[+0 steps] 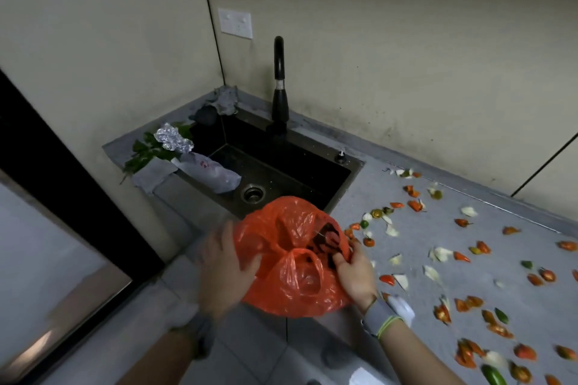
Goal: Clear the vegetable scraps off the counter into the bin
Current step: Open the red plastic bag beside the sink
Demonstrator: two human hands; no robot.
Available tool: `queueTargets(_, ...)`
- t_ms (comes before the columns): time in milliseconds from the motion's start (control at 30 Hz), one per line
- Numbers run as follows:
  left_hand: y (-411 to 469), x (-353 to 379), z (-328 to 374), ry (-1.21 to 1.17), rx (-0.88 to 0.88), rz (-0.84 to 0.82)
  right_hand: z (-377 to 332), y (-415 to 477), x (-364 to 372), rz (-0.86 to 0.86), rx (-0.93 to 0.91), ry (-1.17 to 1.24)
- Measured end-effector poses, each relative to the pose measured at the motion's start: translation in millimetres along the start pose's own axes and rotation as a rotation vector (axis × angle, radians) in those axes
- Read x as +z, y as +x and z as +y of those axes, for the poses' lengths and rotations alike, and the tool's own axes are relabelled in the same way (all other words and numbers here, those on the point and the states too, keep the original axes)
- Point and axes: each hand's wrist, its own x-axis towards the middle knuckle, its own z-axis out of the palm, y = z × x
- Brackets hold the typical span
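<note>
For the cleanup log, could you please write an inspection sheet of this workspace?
Surface: grey speckled stone counter, littered right of the black rectangular sink.
Job's things: scattered red, orange and green vegetable scraps; crinkled orange plastic bag held near the sink's front corner; no bin seen.
Clutter: crumpled silver foil, green leafy stems, clear plastic bag draped over the sink's rim.
Grips: left grip holds the orange bag's left side; right grip pinches its right edge.
Cables: nothing seen.
Surroundings: black curved tap, white wall switch plate.

Dim, greenish indoor light, wide-angle bend.
Dark toward the corners, near-black in the sink; faint sheen on the bag; motion smear over the left hand and the scraps lower right.
</note>
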Motion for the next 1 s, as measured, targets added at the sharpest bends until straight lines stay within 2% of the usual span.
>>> queueTargets(67, -1.5, 12.0, 11.8, 0.102, 0.346, 0.085, 1.7, 10.2, -0.2, 0.000, -0.023, -0.007)
queueTargets(100, -3.7, 18.4, 18.0, 0.096, 0.477, 0.019, 3.2, 13.5, 0.8, -0.013, -0.021, -0.015)
queueTargets(167, -7.2, 31.1, 30.4, 0.158, 0.549, -0.250, 5.2, 17.0, 3.2, 0.001, -0.006, -0.074)
queueTargets(233, -5.9, 49.1, 34.5, 0.290, 0.521, -0.480, 3.4, 15.0, 4.2, 0.161, -0.079, -0.252)
queueTargets(300, 0.3, 64.7, 33.0, 0.384, 0.519, -0.596, -0.6, 10.4, 3.1, 0.340, -0.380, -0.325)
queueTargets(333, 3.9, 70.2, 31.5, 0.406, 0.518, -0.638, -2.9, 9.2, 2.8, 0.354, -0.590, -0.287)
queueTargets(400, 11.5, 77.2, 28.5, 0.398, 0.517, -0.684, -8.1, 8.3, 5.1, 0.222, -0.936, -0.272)
queueTargets(467, 18.5, 81.6, 25.7, 0.384, 0.549, -0.713, -10.9, 13.7, 11.8, 0.042, -1.090, -0.421)
queueTargets(533, 25.8, 81.9, 23.1, 0.382, 0.579, -0.772, -5.0, 28.6, 26.9, -0.087, -1.049, -0.664)
queueTargets(633, 34.1, 78.5, 11.4, 0.412, 0.665, -0.833, -4.8, 60.5, 39.6, -0.246, -0.853, -0.948)
queueTargets(733, 34.3, 77.2, -8.6, 0.454, 0.863, -0.865, -22.8, 94.2, 39.2, -0.230, -0.688, -1.182)
queueTargets(767, 36.7, 76.9, -17.7, 0.482, 0.943, -0.868, -31.9, 100.1, 40.4, -0.222, -0.634, -1.218)
queueTargets(867, 39.2, 74.3, -28.4, 0.533, 1.004, -0.782, -50.8, 109.2, 45.3, -0.199, -0.472, -1.193)
queueTargets(967, 50.0, 57.1, -22.3, 0.450, 0.975, -0.805, -64.3, 101.4, 55.5, -0.216, -0.487, -1.062)
queueTargets(1000, 50.6, 49.6, -16.9, 0.420, 0.975, -0.755, -65.2, 94.0, 56.3, -0.196, -0.513, -0.998)
